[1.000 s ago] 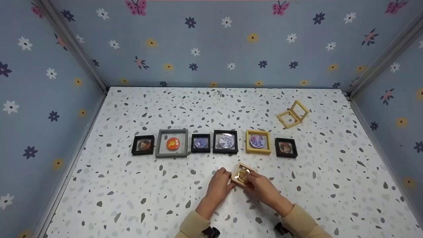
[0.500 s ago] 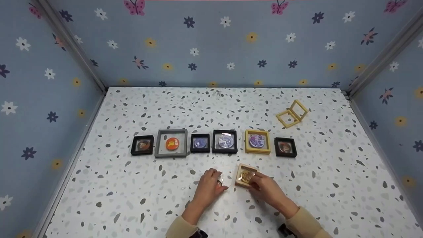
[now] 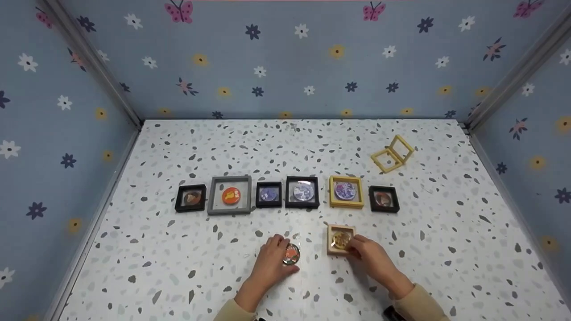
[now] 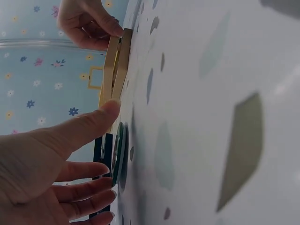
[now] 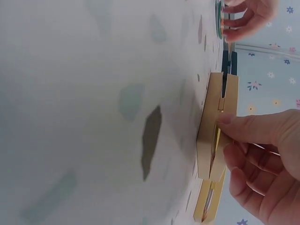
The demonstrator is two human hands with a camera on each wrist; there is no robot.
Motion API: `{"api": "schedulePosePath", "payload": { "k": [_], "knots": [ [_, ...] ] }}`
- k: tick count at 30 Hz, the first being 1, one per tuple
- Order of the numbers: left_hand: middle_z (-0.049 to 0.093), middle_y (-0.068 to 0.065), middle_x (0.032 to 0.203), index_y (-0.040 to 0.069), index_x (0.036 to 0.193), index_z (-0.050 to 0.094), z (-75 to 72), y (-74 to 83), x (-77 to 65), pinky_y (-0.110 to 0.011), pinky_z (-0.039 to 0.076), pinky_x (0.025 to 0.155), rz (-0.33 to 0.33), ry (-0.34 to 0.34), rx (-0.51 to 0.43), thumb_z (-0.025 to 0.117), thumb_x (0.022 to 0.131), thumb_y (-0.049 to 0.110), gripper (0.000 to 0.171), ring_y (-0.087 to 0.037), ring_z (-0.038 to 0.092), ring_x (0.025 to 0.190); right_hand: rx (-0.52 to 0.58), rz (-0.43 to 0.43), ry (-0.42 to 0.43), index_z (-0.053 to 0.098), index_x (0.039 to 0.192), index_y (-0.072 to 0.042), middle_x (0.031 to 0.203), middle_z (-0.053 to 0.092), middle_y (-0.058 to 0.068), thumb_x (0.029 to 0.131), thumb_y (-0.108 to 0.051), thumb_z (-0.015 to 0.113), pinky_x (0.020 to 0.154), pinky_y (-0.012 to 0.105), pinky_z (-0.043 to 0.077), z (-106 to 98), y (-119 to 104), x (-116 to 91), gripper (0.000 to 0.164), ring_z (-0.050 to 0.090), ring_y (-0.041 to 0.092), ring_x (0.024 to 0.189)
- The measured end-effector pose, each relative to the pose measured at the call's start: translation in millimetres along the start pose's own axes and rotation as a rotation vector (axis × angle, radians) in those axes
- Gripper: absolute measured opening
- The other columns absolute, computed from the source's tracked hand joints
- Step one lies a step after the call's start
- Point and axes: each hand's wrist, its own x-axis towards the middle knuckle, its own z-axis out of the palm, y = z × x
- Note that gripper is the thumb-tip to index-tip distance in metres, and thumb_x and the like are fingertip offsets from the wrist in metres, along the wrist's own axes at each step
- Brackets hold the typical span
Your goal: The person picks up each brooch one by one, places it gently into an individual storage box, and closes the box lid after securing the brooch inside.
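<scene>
A round badge (image 3: pixel 291 253) with a red-and-green picture and dark rim lies on the table beside my left hand (image 3: pixel 269 264). In the left wrist view, that hand's fingers extend loosely, fingertips at the badge's edge and the thumb held apart from it. My right hand (image 3: pixel 376 262) pinches the right side of a light-wood display frame (image 3: pixel 329 238). Inside the frame shows a gold round medallion (image 3: pixel 341 240) behind clear film. In the right wrist view, the thumb (image 5: pixel 229 118) presses at the seam between the frame's two slightly parted halves; other fingers curl behind.
Behind the hands stands a row of frames holding round badges: a grey frame (image 3: pixel 210 196), a yellow frame (image 3: pixel 346 205) and several black ones, including one at the right end (image 3: pixel 384 210). An unfolded yellow frame (image 3: pixel 386 170) sits farther back right. Floral panels wall the table (image 3: pixel 200 147).
My left hand has come away from the wooden frame, moving left, and the round badge now shows beside it. The wooden frame has shifted slightly right and turned straighter under my right hand.
</scene>
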Motion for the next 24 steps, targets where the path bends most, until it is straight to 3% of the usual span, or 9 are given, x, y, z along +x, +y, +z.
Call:
{"api": "schedulePosePath", "payload": {
  "k": [11,18,24],
  "knots": [
    [0.049,-0.009,0.097,-0.003,0.106,0.058,-1.5,-0.6,0.0,-0.043,0.043,0.075,-0.01,-0.025,0.01,0.08,0.064,0.027,0.056,-0.025,0.048,0.089,0.01,0.04,0.044,0.065,0.077,-0.008,0.073,0.053,-0.006,0.068,0.003,0.072,0.056,0.026,0.046,-11.8,19.6,-13.6,0.016,0.051,0.008,0.062],
    [0.048,-0.008,0.093,-0.004,0.102,0.059,2.3,-1.3,0.4,-0.04,0.045,0.071,0.002,0.014,0.037,0.078,0.066,0.027,0.051,-0.024,0.048,0.086,0.002,0.093,0.063,0.065,0.076,-0.008,0.072,0.053,-0.007,0.067,0.005,0.073,0.057,0.027,0.046,-19.2,29.6,-21.6,0.017,0.051,0.009,0.063],
    [0.046,-0.006,0.088,-0.003,0.096,0.06,4.3,-1.6,0.0,-0.035,0.045,0.07,0.022,0.045,-0.004,0.077,0.067,0.021,0.041,-0.022,0.048,0.082,-0.019,0.182,0.036,0.066,0.079,-0.008,0.075,0.057,-0.004,0.069,0.005,0.071,0.065,0.031,0.049,-26.3,37.0,-26.8,0.017,0.057,0.014,0.068]
  ]
}}
